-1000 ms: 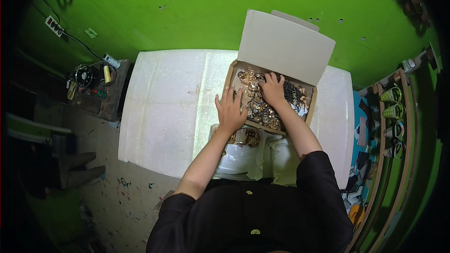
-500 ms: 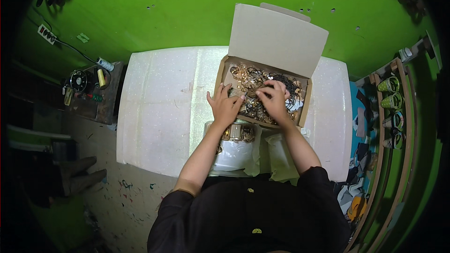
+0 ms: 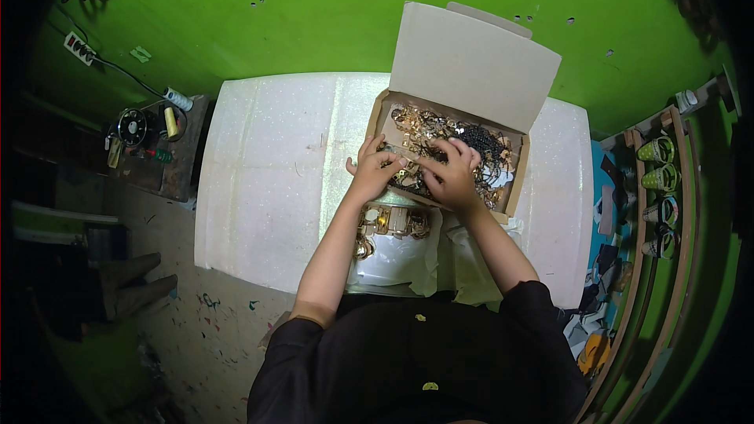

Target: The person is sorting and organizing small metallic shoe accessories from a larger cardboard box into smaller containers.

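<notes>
The open cardboard box [image 3: 522, 173] sits on the white glittery tabletop [image 3: 267, 165], at one o'clock from the wearer's torso. Its long axis runs from about half past nine to half past three; the raised lid [image 3: 475, 63] points toward half past twelve. The left hand [image 3: 372, 171] is at the box's nine-o'clock end, thumb and forefinger close together; the right hand [image 3: 454, 177] bends over the middle. Whether either grasps a piece, I cannot tell. The gold-toned metal fittings [image 3: 408, 119] look light, rigid and slippery, best pinched by their edges; the black chain [image 3: 481, 138], toward two o'clock, looks limp and easily tangled, best lifted by one end.
</notes>
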Demonstrator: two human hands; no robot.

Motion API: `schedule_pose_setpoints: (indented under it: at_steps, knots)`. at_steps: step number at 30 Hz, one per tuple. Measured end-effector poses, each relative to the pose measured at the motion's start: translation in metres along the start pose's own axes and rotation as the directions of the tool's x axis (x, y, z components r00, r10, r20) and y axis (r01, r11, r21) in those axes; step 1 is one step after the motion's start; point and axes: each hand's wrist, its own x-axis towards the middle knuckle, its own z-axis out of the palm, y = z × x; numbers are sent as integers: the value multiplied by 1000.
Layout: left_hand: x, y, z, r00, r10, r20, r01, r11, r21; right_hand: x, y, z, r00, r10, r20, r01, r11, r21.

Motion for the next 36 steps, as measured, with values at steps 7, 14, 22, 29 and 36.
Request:
schedule_pose_setpoints:
  at_steps: [7, 14, 22, 29, 36]
  knots:
    - [-10, 8, 23, 977, 156, -148, -81, 904, 421, 21, 56, 28, 891, 356, 282, -268, 913, -308]
    - [-9, -1, 33, 906, 333, -261, -142, 819, 555, 6, 45, 28, 844, 296, 448, -204, 948, -242]
    - [-10, -4, 35, 901, 346, -262, -147, 811, 567, -6, 45, -10, 867, 346, 358, -279, 933, -228]
    - [-6, -5, 36, 893, 352, -280, -147, 816, 558, 12, 51, -19, 863, 406, 301, -344, 908, -238]
    - [-7, -6, 37, 890, 359, -282, -151, 815, 560, 22, 39, 36, 829, 316, 461, -169, 928, -332]
